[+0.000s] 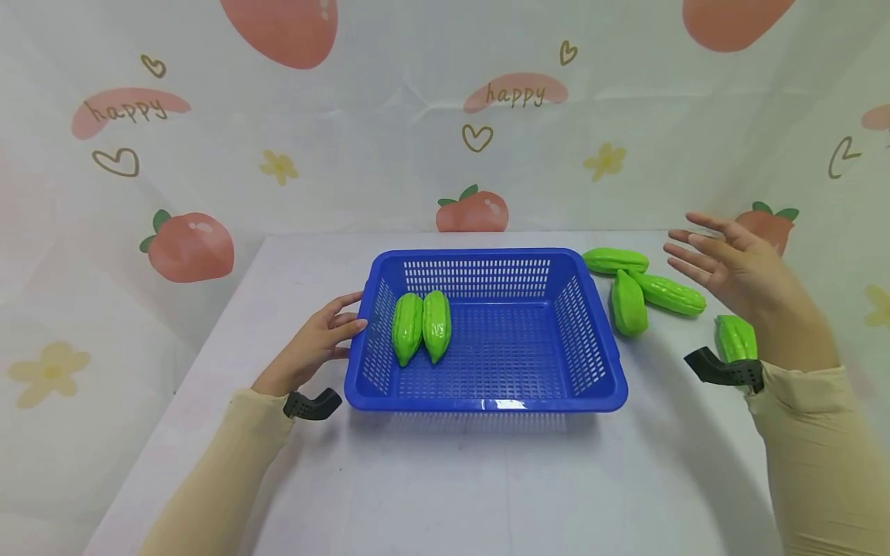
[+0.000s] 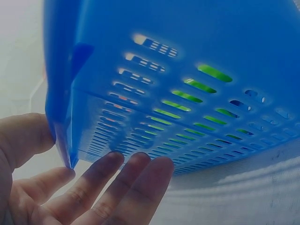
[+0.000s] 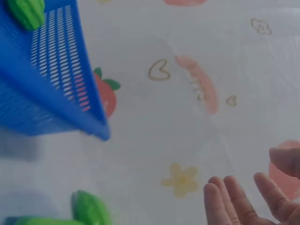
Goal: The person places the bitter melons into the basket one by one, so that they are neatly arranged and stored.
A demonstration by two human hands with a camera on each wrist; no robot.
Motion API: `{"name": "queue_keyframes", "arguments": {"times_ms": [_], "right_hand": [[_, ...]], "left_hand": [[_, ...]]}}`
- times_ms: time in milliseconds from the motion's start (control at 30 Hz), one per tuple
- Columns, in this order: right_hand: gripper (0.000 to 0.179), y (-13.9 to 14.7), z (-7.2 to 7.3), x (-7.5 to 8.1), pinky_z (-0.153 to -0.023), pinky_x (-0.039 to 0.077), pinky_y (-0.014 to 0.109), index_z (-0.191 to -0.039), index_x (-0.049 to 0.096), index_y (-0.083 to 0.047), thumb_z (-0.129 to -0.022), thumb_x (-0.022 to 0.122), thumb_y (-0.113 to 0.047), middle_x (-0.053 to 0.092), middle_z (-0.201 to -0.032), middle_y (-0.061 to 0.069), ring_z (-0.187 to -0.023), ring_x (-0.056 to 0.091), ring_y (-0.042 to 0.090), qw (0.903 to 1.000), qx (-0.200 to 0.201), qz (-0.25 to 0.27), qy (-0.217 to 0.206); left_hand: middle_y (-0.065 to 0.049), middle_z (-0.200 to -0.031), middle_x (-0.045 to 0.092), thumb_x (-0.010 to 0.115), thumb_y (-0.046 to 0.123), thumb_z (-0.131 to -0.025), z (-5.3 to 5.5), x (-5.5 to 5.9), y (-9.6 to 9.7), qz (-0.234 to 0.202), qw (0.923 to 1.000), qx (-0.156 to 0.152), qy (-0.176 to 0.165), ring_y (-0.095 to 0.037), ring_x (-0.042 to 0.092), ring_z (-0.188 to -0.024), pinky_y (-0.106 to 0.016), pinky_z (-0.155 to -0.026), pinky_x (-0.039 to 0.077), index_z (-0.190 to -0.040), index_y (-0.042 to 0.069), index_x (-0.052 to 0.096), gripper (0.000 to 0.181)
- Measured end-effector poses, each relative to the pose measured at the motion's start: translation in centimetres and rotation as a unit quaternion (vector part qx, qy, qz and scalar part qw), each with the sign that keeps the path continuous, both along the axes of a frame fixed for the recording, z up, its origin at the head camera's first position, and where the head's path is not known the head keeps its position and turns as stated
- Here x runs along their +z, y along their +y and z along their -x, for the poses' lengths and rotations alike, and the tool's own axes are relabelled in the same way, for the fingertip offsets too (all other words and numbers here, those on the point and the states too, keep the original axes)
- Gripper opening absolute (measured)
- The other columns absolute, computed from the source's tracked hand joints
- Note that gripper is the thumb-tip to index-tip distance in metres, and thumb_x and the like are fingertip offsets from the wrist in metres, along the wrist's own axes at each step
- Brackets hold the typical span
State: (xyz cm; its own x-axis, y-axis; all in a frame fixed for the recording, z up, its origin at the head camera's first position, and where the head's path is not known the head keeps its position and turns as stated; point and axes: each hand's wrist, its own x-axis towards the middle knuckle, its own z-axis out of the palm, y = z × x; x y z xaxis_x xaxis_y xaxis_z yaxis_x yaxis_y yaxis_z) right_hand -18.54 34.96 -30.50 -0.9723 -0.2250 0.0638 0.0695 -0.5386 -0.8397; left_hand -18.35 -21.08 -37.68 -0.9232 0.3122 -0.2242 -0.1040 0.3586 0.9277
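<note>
My left hand (image 1: 316, 344) holds the left rim of a blue plastic basket (image 1: 487, 405), thumb on the rim and the other fingers under it against the slotted wall (image 2: 187, 122). Inside, at the basket's left end, two glossy green bitter melons (image 1: 421, 328) lie side by side. Raised over the right side of the table, my right hand (image 1: 730, 259) has its fingers spread and holds nothing. Nearest to it are three bitter melons (image 1: 669, 293) grouped beside the basket. Another bitter melon (image 1: 735, 338) lies by the right wrist, partly hidden behind it.
The white table (image 1: 445, 486) extends in front of the basket. Behind it hangs a pale cloth (image 1: 375, 170) printed with peaches, flowers and hearts. A black wrist mount sits on each sleeve. The basket's right end (image 3: 61, 61) appears in the right wrist view.
</note>
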Motion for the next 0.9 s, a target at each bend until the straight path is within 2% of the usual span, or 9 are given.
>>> {"name": "queue_keyframes", "arguments": {"times_ms": [267, 500, 700, 900], "right_hand": [[0.03, 0.1, -1.3, -4.7, -0.081, 0.058, 0.03, -0.121, 0.054, -0.006, -0.097, 0.045, 0.009, 0.068, -0.107, 0.012, -0.097, 0.071, 0.024, 0.9981, -0.06, 0.013, 0.001], [0.029, -0.8, -2.5, -8.5, -0.076, 0.057, 0.021, -0.116, 0.056, -0.014, -0.095, 0.052, 0.006, 0.07, -0.099, -0.002, -0.088, 0.069, 0.01, 0.9886, -0.131, -0.073, -0.011], [0.031, -1.4, -3.0, -10.3, -0.074, 0.055, 0.017, -0.118, 0.051, -0.014, -0.093, 0.057, 0.003, 0.064, -0.097, -0.007, -0.086, 0.065, 0.004, 0.9791, -0.175, -0.095, -0.042], [0.034, -1.9, -2.6, -11.3, -0.076, 0.053, 0.012, -0.12, 0.046, -0.017, -0.093, 0.061, -0.003, 0.056, -0.101, -0.008, -0.087, 0.061, -0.003, 0.9707, -0.186, -0.139, -0.063]], "left_hand": [[-0.022, -0.14, 0.05, 0.058, 0.035, -0.097, 0.0, -0.1, -0.1, 0.0, 1.0, 0.003, -0.002, -0.033, 0.059, -0.116, -0.057, -0.099, 0.046, -0.155, 0.018, 0.018, 0.072], [-0.022, -0.14, 0.05, 0.058, 0.036, -0.097, 0.0, -0.2, -0.1, 0.002, 1.0, 0.005, -0.004, -0.034, 0.058, -0.118, -0.056, -0.099, 0.046, -0.155, 0.019, 0.019, 0.072], [-0.022, -0.141, 0.049, 0.058, 0.036, -0.097, 0.1, -0.2, 0.0, 0.002, 1.0, 0.004, -0.001, -0.036, 0.056, -0.12, -0.057, -0.1, 0.045, -0.155, 0.019, 0.019, 0.072], [-0.022, -0.141, 0.049, 0.058, 0.034, -0.097, 0.0, -0.2, 0.0, -0.003, 1.0, 0.003, -0.001, -0.036, 0.057, -0.12, -0.056, -0.099, 0.046, -0.155, 0.018, 0.019, 0.071]]}}
